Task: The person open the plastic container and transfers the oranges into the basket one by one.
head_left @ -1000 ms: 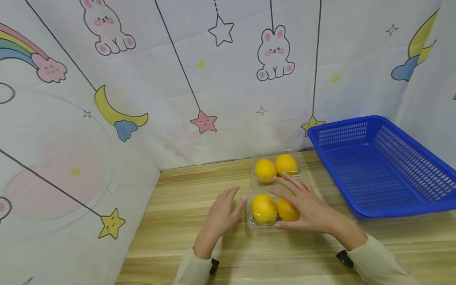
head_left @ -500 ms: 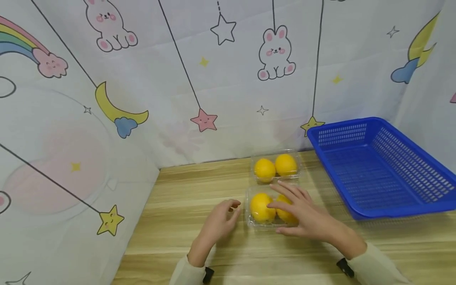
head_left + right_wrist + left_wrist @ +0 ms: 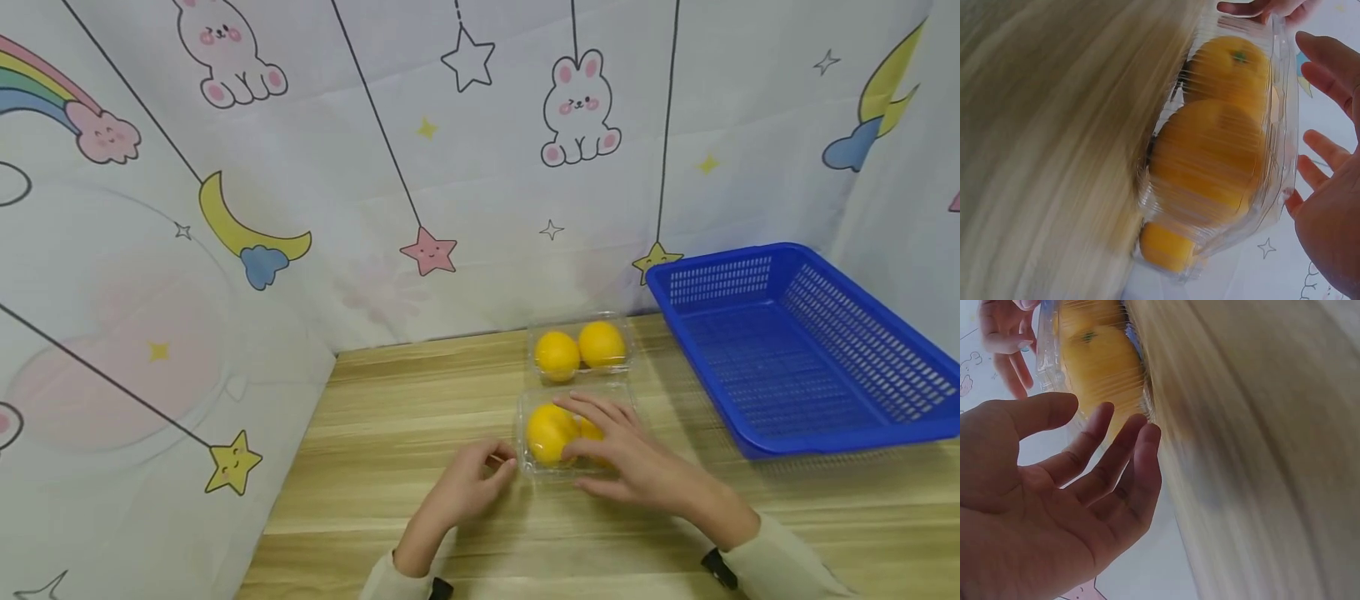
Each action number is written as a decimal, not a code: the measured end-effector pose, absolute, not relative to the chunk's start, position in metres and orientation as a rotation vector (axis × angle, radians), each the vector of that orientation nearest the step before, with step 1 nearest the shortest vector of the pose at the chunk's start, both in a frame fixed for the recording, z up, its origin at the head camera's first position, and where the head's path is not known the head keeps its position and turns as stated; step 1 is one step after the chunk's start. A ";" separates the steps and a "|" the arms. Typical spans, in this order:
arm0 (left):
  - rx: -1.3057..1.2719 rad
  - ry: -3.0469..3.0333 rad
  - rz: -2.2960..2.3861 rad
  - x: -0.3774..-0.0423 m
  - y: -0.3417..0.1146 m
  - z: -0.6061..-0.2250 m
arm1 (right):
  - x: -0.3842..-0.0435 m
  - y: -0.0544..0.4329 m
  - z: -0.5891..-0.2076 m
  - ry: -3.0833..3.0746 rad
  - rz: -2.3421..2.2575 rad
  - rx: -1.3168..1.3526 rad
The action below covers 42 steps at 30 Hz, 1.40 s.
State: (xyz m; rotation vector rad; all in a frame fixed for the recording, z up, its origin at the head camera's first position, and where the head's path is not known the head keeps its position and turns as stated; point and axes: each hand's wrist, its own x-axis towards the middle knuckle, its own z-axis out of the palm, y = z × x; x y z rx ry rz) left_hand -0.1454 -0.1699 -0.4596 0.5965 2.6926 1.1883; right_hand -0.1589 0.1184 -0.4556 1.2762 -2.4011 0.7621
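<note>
Two oranges [image 3: 549, 435] sit side by side in the near clear box [image 3: 537, 395], which lies on the wood-grain table [image 3: 390, 400], with the blue basket [image 3: 795, 367] to its right and, just beyond it, the far clear box [image 3: 558, 323] holding another pair of fruit [image 3: 602, 344]. At the near clear box's left end is the left hand [image 3: 472, 482], its fingers loosely bent and grasping nothing, and over that box's right end the right hand [image 3: 626, 454] spreads relaxed, unclenched fingers; whether any fingertip touches the plastic I cannot tell.
</note>
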 end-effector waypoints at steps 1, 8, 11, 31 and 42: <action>0.607 2.661 1.207 -0.145 -0.171 -0.459 | -0.159 0.118 -0.456 -2.399 0.760 1.282; 0.543 2.348 1.397 -0.141 -0.176 -0.456 | -0.158 0.111 -0.456 -2.341 0.715 1.308; 0.482 2.256 1.472 -0.140 -0.176 -0.457 | -0.158 0.109 -0.458 -2.301 0.697 1.310; 0.369 1.980 1.655 -0.141 -0.176 -0.469 | -0.157 0.098 -0.463 -2.169 0.542 1.323; 0.302 1.897 1.730 -0.147 -0.172 -0.477 | -0.158 0.095 -0.466 -2.163 0.540 1.332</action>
